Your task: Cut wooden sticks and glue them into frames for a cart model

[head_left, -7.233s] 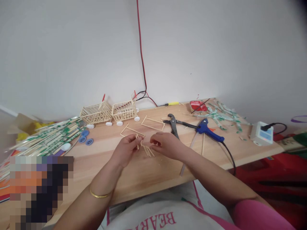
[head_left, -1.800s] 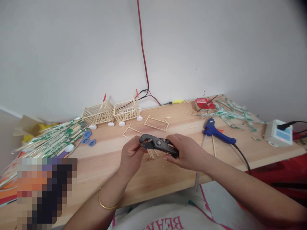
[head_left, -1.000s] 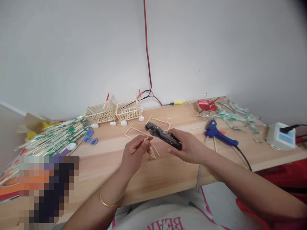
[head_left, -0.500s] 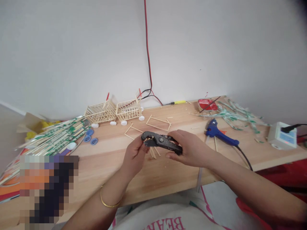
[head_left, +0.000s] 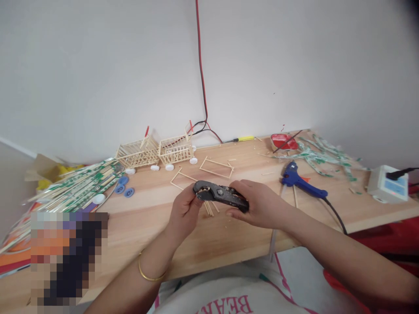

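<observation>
the right hand [head_left: 258,203] grips the pliers [head_left: 225,197] above the worktop [head_left: 140,226]; the left hand [head_left: 183,211] pinches a mostly hidden stick [head_left: 207,189] at their mouth; a slip this close could nip skin

Carts [head_left: 139,159] stand behind and left of the pliers [head_left: 221,193], a glue gun [head_left: 303,183] lies right, loose sticks [head_left: 208,209] seemingly beneath.

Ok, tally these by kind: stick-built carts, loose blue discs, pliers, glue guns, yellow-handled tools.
Stick-built carts: 2
Loose blue discs: 3
Black pliers, in the right hand: 1
Blue glue gun: 1
Yellow-handled tool: 1
Total: 8
</observation>
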Available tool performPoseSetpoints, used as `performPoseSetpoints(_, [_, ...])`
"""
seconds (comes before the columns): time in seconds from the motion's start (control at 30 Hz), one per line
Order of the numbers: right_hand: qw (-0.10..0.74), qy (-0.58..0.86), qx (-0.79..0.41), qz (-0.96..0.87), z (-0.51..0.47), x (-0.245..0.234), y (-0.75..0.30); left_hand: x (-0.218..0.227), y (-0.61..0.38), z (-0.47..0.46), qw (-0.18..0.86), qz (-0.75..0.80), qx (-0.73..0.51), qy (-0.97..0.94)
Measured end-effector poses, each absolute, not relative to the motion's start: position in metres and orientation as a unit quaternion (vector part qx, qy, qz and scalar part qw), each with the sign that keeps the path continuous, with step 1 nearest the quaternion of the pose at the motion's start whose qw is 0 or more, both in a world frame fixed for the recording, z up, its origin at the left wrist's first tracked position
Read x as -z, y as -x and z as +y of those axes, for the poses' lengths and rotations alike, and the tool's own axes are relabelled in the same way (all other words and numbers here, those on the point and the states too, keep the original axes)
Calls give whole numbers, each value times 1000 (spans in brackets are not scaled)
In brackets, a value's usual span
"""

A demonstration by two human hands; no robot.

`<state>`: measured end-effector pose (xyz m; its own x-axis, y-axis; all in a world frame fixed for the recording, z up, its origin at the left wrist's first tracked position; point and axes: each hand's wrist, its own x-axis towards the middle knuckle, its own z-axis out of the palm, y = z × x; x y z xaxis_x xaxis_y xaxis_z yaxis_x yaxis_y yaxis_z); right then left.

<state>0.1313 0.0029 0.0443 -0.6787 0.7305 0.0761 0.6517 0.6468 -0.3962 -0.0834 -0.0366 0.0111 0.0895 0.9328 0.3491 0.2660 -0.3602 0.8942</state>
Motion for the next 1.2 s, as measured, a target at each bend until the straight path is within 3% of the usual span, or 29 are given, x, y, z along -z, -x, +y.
performPoseSetpoints(0.5, [81,433,-108,-891,1,-35,-127,-5,82,-38,310,493,-495,-645])
performPoseSetpoints(0.6, [110,441,-163,-876,7,-38,-131,-3,81,-37,375,488,-496,-612])
performPoseSetpoints(0.87, [180,454,-269,-830,10,-40,-133,-8,74,-33,682,354,-522,-369])
performPoseSetpoints(1.03, [261,458,-357,-771,4,-41,-119,-11,74,-30,746,315,-535,-242])
performPoseSetpoints(1.2, [289,418,-363,-781,1,-39,-96,-8,71,-29,759,303,-548,-179])
